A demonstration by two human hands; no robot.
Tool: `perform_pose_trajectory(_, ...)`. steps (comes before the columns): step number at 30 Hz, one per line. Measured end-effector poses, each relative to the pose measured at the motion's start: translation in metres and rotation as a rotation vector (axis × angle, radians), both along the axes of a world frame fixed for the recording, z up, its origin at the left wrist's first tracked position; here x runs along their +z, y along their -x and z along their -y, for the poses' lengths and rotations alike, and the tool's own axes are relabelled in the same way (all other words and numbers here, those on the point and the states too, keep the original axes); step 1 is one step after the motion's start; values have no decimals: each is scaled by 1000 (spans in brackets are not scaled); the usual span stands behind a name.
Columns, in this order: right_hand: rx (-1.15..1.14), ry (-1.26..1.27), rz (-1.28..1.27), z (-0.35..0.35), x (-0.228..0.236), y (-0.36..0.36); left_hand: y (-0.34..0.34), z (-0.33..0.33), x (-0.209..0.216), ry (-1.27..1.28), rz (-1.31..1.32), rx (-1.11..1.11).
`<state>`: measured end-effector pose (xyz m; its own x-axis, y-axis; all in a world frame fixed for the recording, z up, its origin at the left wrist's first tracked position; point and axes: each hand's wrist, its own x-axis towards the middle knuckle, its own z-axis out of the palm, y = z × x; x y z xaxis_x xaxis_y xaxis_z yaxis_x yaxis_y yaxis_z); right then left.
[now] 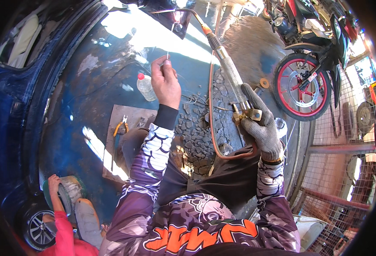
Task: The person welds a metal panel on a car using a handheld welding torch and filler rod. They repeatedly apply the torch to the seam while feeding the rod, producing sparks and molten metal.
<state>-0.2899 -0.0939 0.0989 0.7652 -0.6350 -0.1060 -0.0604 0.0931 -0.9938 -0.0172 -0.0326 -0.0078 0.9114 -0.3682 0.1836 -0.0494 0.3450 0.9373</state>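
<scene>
My bare left hand is closed, pinching a thin, pale rod between thumb and fingers. The rod points up toward a dark metal piece at the top, where a pinkish glow shows. A gas torch with a metal handle and brass valves is gripped in my right hand, which wears a grey knitted glove. Its bent copper neck curves left over the dark piece. An orange-brown hose loops below the torch. A clear plastic bottle with a red cap lies beside my left wrist.
Pliers with yellow handles lie on a board at left. Broken dark fragments cover the ground ahead of my legs. A blue car flanks the left, a motorcycle the right. Another person crouches lower left.
</scene>
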Motion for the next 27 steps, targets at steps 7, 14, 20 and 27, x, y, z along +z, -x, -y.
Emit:
perform_pose_trajectory(7,-7,-10,-18,2,-6,4,4,9,-15,18,66,55)
perform_pose_trajectory(14,-7,-37,-78,4,-4,4,-1,10,-18,59,80,89)
perform_pose_trajectory(20,-28,-31,-85,0,-6,0,-3,9,-14,42,24,77)
perform_pose_trajectory(27,-15,-36,-28,-1,-10,-4,-5,10,-12,38,46,79)
